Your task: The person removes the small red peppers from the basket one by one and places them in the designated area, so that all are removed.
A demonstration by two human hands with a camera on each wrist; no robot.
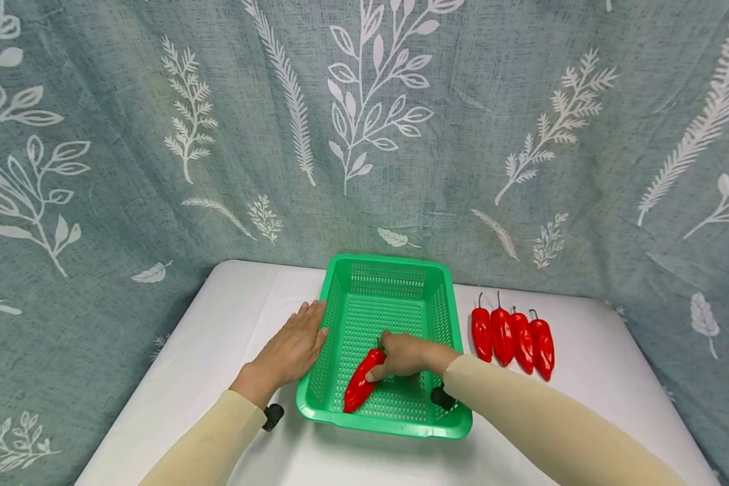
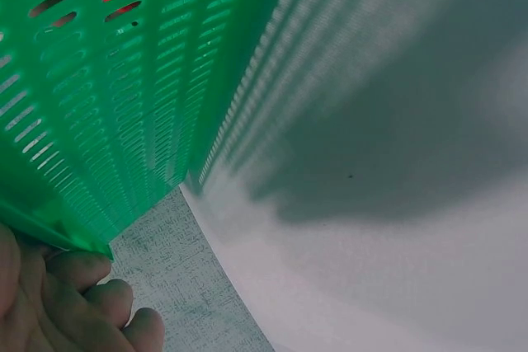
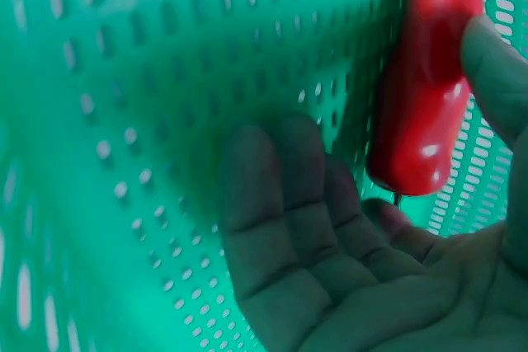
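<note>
A red chili pepper (image 1: pixel 362 382) lies slantwise in the green plastic basket (image 1: pixel 385 429), its stem end toward my right hand (image 1: pixel 403 354). In the right wrist view, that hand's thumb (image 3: pixel 497 80) presses the side of the pepper (image 3: pixel 425 105), while the index finger is at the stem end. The other fingers stretch out over the perforated basket floor. My left hand (image 1: pixel 294 344) lies along the basket's left rim with fingers extended; its fingertips (image 2: pixel 147 327) show just beside the rim in the left wrist view.
Several more red chili peppers (image 1: pixel 503 334) lie side by side, stems away from me, on the white-covered table (image 1: pixel 249 290) right of the basket. A grey-green curtain (image 1: pixel 237 135) with white leaf patterns hangs behind the table.
</note>
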